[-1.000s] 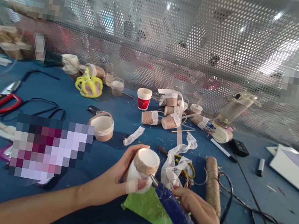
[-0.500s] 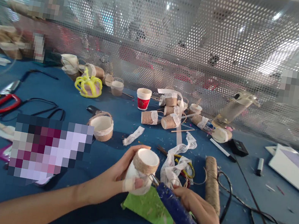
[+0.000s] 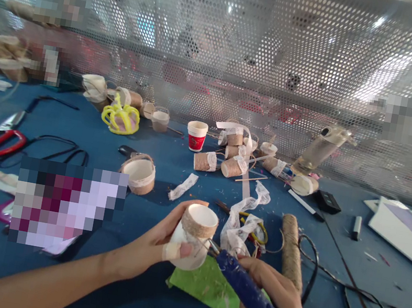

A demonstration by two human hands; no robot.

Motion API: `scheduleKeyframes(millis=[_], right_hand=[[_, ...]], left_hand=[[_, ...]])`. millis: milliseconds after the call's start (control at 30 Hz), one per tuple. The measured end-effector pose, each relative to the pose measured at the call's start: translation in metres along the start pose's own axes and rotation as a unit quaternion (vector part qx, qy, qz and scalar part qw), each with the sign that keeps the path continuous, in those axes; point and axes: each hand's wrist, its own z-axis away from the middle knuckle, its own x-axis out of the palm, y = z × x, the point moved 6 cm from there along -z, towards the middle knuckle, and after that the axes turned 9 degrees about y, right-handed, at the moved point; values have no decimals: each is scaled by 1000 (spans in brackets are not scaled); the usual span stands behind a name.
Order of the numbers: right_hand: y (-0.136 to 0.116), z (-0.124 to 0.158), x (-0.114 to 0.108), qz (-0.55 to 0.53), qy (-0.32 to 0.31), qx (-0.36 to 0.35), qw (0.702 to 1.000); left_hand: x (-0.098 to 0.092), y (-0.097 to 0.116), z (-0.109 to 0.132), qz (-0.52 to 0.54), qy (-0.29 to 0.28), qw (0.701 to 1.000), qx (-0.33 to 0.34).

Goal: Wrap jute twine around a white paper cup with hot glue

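Note:
My left hand (image 3: pixel 165 239) is wrapped round a white paper cup (image 3: pixel 187 262), with a bandage on the thumb. Brown twine (image 3: pixel 196 228) circles the upper part of the cup, whose open mouth tilts toward me. In my right hand (image 3: pixel 277 294) is a blue hot glue gun (image 3: pixel 246 286) with a red light glowing near its handle. Its metal nozzle meets the cup's right side, just under the twine; whether it touches cannot be made out. A green felt sheet (image 3: pixel 206 287) lies beneath the cup. White lace ribbon (image 3: pixel 235 225) curls behind the glue gun.
A twine roll (image 3: pixel 291 248) and black cables (image 3: pixel 349 291) lie at right. A twine-wrapped basket (image 3: pixel 139 175) stands at left, near red-and-yellow scissors (image 3: pixel 4 142). Farther back are a red cup (image 3: pixel 196 136), several small twine-covered cups (image 3: pixel 233 165) and a bottle (image 3: pixel 320 150) by the perforated metal screen (image 3: pixel 225 46).
The cup has turned and tilted slightly in my left hand, with the thumb shifting a little left. My glue gun stays nearly still at its side.

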Motion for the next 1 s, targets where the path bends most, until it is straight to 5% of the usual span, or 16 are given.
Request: scheduleKeyframes(millis=[1000], right_hand=[[4,2,-1,-25,76,27,996]], left_hand=[[-6,-2,1,12,2,1000,-17]])
